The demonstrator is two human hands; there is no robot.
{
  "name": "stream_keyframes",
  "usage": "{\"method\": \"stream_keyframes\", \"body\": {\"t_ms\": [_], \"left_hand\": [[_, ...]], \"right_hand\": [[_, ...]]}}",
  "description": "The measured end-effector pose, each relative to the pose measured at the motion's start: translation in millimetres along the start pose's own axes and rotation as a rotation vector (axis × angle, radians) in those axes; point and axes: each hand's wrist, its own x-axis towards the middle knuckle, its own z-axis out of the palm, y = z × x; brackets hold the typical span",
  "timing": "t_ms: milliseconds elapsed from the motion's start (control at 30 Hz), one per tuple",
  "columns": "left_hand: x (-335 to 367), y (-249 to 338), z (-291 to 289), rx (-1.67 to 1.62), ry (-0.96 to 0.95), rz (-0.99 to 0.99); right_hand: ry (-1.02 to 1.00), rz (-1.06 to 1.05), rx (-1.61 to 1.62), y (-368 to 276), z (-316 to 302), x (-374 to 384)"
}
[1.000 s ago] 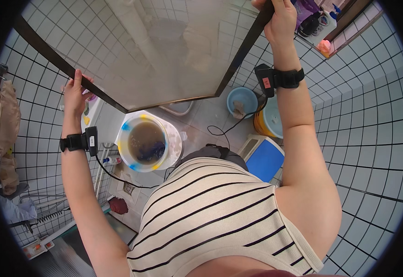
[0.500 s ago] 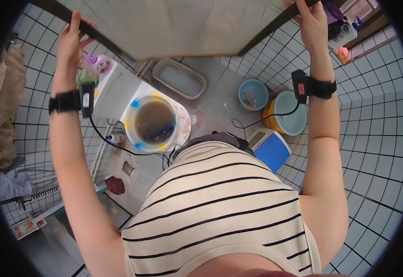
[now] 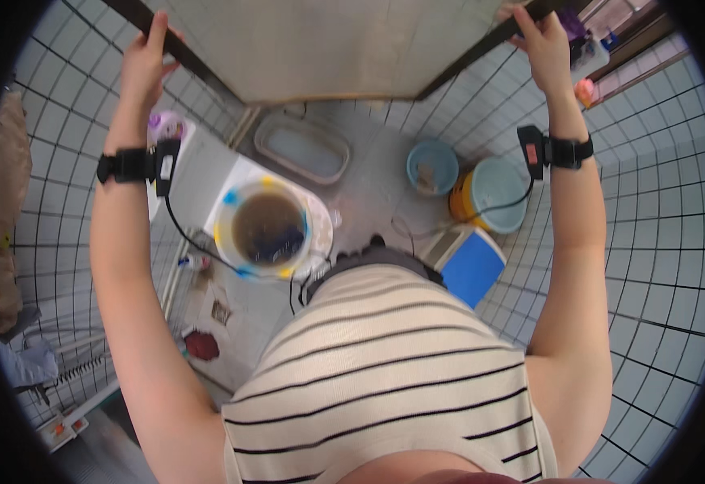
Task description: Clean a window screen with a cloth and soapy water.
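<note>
Pale tiled walls (image 3: 651, 202) are being crossed by dark grout lines around a grey floor (image 3: 376, 169). At nine o'clock, beige cloth (image 3: 5, 202) is being seen hanging by the wall. At ten o'clock, the dark left side frame of a large cloudy panel (image 3: 328, 56) is being gripped by the left hand (image 3: 144, 73), thumb on the near face and fingertips beyond the edge. The panel is being held up at twelve o'clock, its top being cut off by the view. Below the left hand, also toward ten, a purple bottle (image 3: 167, 125) is being partly blurred. Toward eight, a dark red cloth (image 3: 201, 345) is being shown on the floor. Near the centre, toward nine, brown water and something dark blue are being contained by a bucket (image 3: 225, 234) with a yellow-and-blue rim. At eleven, a pale oblong tub (image 3: 320, 173) is being seen. Between one and two, something greyish is being held in a blue basin (image 3: 447, 157); just past three, a blue-topped box (image 3: 469, 262) is being seen; between two and three, a yellow bucket (image 3: 461, 198). Farther out between one and two, the panel's right side frame is being clasped by the right hand (image 3: 548, 52); its farther fingers are being blurred.
</note>
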Motion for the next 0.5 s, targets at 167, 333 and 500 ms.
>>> {"method": "stream_keyframes", "body": {"t_ms": [167, 333, 500], "left_hand": [[17, 46, 8, -0.037, 0.006, 0.014], [59, 91, 16, -0.119, 0.074, 0.141], [98, 135, 48, -0.101, 0.123, 0.232]], "right_hand": [[0.040, -0.042, -0.216, -58, -23, 42], [0.024, -0.343, -0.120, -63, -45, 98], [0.064, -0.309, 0.101, -70, -51, 146]]}}
